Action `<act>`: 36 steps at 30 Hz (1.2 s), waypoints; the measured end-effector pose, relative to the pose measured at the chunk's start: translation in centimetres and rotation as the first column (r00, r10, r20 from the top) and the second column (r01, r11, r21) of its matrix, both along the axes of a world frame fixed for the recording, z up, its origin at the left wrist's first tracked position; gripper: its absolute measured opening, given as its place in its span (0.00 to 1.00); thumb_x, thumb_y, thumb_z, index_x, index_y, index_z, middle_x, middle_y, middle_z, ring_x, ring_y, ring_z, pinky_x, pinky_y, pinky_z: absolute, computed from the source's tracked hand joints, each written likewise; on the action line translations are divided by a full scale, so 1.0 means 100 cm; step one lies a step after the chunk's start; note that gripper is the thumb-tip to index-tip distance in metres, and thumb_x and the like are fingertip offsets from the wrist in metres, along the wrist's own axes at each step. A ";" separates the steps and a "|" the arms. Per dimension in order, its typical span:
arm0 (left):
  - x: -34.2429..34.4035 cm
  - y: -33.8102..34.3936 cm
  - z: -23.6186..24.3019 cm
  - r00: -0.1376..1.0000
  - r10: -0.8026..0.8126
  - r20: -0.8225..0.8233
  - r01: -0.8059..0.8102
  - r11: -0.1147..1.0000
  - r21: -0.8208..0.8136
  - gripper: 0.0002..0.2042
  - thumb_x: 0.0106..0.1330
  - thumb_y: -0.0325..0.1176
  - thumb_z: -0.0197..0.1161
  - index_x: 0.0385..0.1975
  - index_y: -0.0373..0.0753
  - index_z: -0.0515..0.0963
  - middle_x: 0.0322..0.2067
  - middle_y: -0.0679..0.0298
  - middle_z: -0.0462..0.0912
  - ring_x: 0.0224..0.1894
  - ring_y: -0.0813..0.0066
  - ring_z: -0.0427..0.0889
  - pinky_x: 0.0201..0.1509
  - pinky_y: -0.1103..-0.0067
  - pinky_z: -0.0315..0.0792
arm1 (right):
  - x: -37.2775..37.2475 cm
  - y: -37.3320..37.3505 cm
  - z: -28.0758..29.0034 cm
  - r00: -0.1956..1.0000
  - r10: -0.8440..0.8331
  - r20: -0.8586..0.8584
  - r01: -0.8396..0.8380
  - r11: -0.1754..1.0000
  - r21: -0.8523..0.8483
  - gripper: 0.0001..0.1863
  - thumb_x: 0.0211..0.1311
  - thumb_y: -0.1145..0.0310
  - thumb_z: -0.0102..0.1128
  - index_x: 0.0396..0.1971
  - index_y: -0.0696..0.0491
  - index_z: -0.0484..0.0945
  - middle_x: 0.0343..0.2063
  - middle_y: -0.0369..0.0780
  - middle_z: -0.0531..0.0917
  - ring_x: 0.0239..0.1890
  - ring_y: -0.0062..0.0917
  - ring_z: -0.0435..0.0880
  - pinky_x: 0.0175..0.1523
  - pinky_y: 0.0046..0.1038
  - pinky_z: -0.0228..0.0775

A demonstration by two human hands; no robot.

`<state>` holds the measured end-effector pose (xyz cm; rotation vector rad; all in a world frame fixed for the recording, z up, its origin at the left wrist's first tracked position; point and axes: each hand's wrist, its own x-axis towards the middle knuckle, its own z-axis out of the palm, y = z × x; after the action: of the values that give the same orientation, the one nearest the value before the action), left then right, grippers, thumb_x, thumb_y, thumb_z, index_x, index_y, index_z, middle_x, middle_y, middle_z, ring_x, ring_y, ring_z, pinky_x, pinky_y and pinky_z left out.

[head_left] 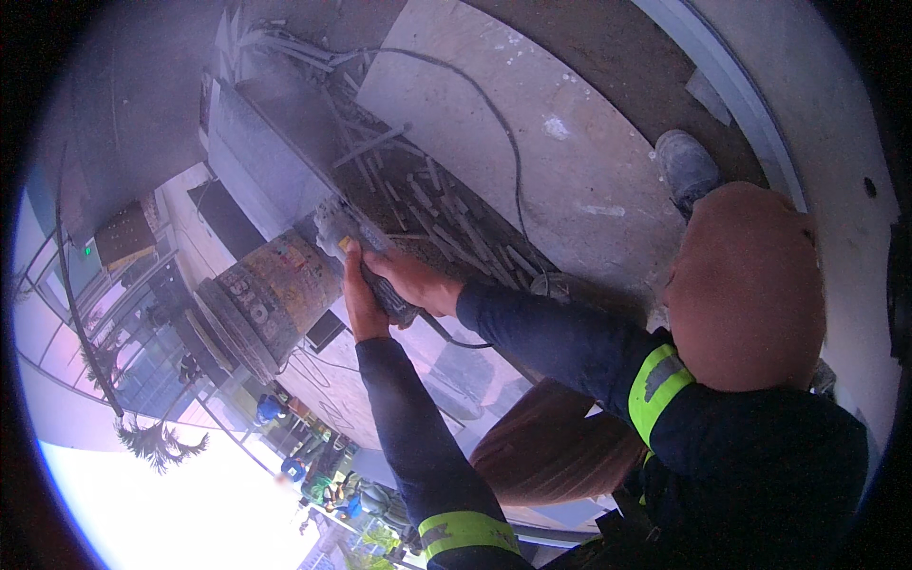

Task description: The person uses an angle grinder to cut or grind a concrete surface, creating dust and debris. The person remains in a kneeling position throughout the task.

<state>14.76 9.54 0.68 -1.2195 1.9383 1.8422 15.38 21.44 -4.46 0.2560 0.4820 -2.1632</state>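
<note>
Because the tool (392, 303) looks heavy and stiff, its dark body seems the best hold; the left hand (363, 297) and right hand (420, 282) clasp it, left of frame centre.

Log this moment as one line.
left hand: gripping power tool | right hand: gripping same tool | nearby: pale board, stained bucket | air: hazy

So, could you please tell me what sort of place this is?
Probably a construction site or work yard, judging by the scattered strips, the stained board and the battered bucket.
</note>
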 end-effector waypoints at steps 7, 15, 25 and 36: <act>0.011 -0.006 0.004 0.999 0.017 0.036 -0.016 0.999 -0.033 0.25 0.77 0.55 0.62 0.54 0.36 0.78 0.41 0.59 0.86 0.41 0.68 0.88 0.48 0.71 0.82 | 0.007 0.004 0.008 0.998 0.010 0.067 -0.007 0.999 -0.036 0.28 0.83 0.42 0.43 0.57 0.54 0.72 0.30 0.41 0.83 0.19 0.28 0.85 0.17 0.30 0.79; 0.001 -0.010 0.000 0.999 0.035 0.027 -0.033 0.997 -0.063 0.26 0.76 0.57 0.63 0.52 0.36 0.79 0.39 0.59 0.86 0.39 0.66 0.88 0.47 0.71 0.82 | 0.002 -0.015 -0.002 0.999 -0.013 0.047 0.012 1.000 0.004 0.28 0.82 0.42 0.43 0.58 0.54 0.72 0.31 0.41 0.83 0.21 0.27 0.85 0.18 0.29 0.79; -0.016 -0.038 -0.013 0.998 0.035 0.059 -0.035 0.999 0.011 0.25 0.77 0.56 0.60 0.56 0.39 0.79 0.46 0.58 0.87 0.44 0.62 0.88 0.51 0.65 0.83 | -0.010 -0.041 -0.017 0.998 -0.064 -0.007 0.064 0.998 0.029 0.28 0.82 0.44 0.45 0.61 0.54 0.73 0.33 0.41 0.84 0.24 0.25 0.85 0.22 0.29 0.80; -0.024 -0.052 -0.020 1.000 -0.006 0.027 0.005 1.000 0.030 0.22 0.78 0.53 0.60 0.55 0.39 0.79 0.43 0.59 0.87 0.42 0.63 0.89 0.49 0.66 0.84 | -0.026 -0.037 -0.011 1.000 0.012 0.014 -0.012 0.999 0.032 0.31 0.82 0.39 0.42 0.62 0.53 0.72 0.34 0.42 0.86 0.23 0.28 0.86 0.20 0.32 0.80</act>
<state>12.36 4.32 -1.30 -1.2227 1.8916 1.8351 12.74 17.69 -5.59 0.2854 0.5091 -2.1422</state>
